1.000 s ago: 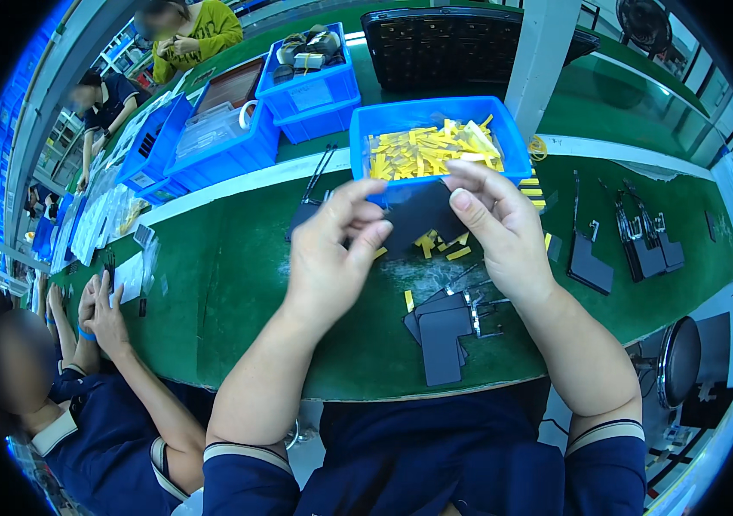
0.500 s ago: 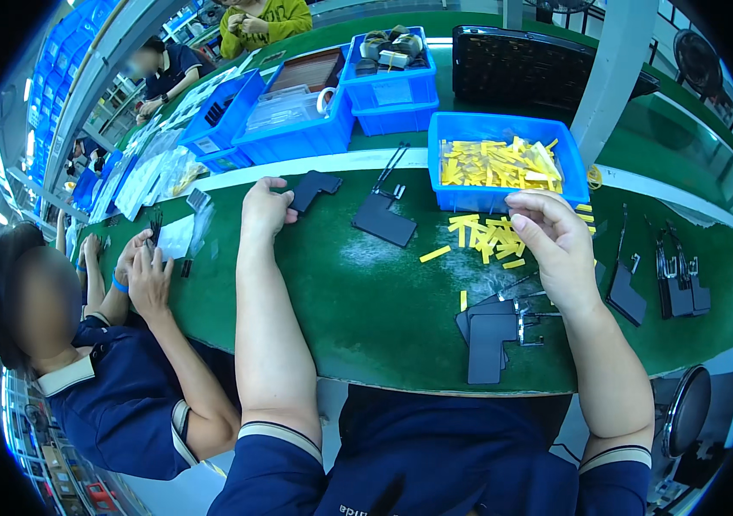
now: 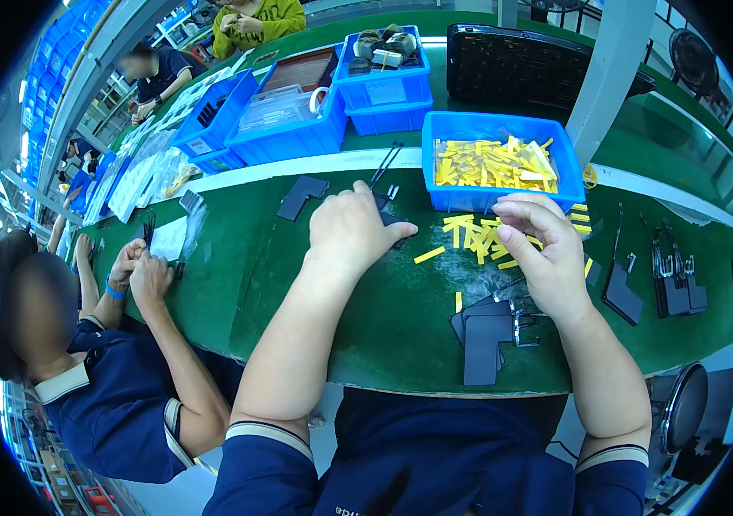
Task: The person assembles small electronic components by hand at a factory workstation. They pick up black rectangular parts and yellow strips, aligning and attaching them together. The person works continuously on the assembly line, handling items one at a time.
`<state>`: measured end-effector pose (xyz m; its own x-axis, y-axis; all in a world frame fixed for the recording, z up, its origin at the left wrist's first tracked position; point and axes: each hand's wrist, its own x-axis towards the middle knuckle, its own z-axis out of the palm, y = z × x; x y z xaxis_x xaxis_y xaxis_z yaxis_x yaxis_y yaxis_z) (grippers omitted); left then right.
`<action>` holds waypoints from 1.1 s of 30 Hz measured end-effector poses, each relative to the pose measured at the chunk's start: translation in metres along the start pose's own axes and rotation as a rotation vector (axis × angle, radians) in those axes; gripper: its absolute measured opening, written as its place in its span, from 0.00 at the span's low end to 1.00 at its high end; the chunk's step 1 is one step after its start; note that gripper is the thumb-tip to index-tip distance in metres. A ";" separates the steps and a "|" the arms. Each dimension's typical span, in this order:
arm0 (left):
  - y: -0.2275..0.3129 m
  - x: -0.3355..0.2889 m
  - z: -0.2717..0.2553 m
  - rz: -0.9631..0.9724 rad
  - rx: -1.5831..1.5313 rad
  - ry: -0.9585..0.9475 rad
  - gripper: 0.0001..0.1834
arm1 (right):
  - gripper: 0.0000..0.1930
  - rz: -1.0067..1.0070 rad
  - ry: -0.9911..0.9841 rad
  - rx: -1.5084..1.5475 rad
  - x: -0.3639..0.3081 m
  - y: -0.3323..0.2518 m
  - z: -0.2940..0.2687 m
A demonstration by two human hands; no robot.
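My left hand [image 3: 351, 228] lies over a black L-shaped part with thin cables [image 3: 379, 202], hiding most of it. Its thumb is spread out to the right, and the other fingers are partly hidden. Just left of that hand, another black L-shaped piece [image 3: 301, 197] rests on the green bench top. My right hand [image 3: 547, 254] hovers above loose yellow strips [image 3: 480, 236], its fingers loosely curved and a gap between thumb and fingertips; I see nothing in it. Below it lies a small stack of black L-shaped parts [image 3: 487, 348] with metal connectors.
A blue bin [image 3: 432, 163] full of yellow strips stands behind my right hand. More black cabled parts [image 3: 622, 292] lie at right. Blue bins [image 3: 289, 138] line the far left, beside a grey post [image 3: 611, 82]. A co-worker's hands [image 3: 147, 268] work at left.
My left hand has let go of the far-left black L-shaped piece and moved right, over the cabled part. My right hand has hardly moved.
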<state>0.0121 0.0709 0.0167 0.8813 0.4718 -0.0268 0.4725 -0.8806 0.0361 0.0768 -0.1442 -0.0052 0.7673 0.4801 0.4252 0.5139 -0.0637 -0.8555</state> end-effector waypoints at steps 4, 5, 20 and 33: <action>-0.001 0.003 0.004 -0.016 -0.023 0.007 0.43 | 0.09 -0.062 -0.016 -0.092 -0.001 -0.004 -0.001; -0.005 0.004 0.007 0.014 -0.031 0.064 0.42 | 0.09 -0.083 -0.011 -0.119 -0.002 -0.003 -0.001; 0.023 -0.032 0.006 0.489 -1.192 0.049 0.07 | 0.08 -0.546 0.148 -0.350 0.001 -0.020 -0.001; 0.043 -0.050 0.010 0.544 -0.969 -0.002 0.08 | 0.07 -0.515 0.096 -0.627 -0.005 -0.010 0.002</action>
<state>-0.0115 0.0090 0.0091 0.9730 0.0322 0.2285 -0.1713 -0.5626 0.8088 0.0669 -0.1439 0.0009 0.3914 0.5072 0.7679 0.9083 -0.3469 -0.2338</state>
